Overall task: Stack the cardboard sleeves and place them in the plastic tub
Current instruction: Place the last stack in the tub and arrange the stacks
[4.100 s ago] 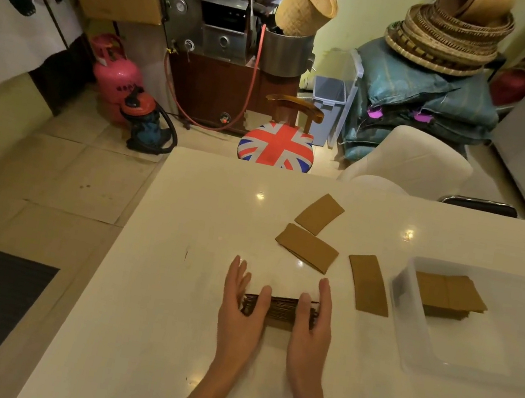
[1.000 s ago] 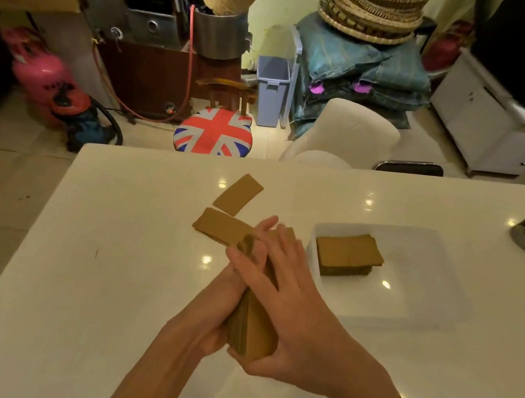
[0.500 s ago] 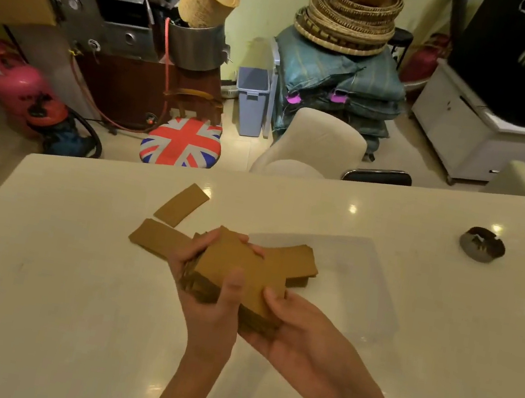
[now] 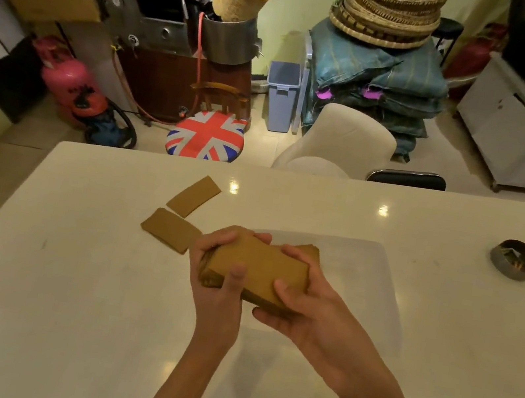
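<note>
A thick stack of brown cardboard sleeves (image 4: 259, 269) is held flat between both hands, just above the near-left corner of the clear plastic tub (image 4: 375, 287). My left hand (image 4: 219, 282) grips its left end, thumb on top. My right hand (image 4: 309, 305) cups its right end from below. Behind the stack, a corner of the sleeves lying in the tub (image 4: 313, 250) peeks out. Two loose sleeves lie on the white table to the left, one near the hands (image 4: 169, 229) and one further back (image 4: 194, 196).
A round metal ashtray (image 4: 517, 259) sits at the table's far right. Beyond the far table edge stand a flag-patterned stool (image 4: 205, 135), a cream chair (image 4: 340, 142) and a black chair back (image 4: 407, 178).
The stack went from standing edge-down on the table to lifted, turned flat and carried right toward the tub. Over the last half second both hands squared it up.
</note>
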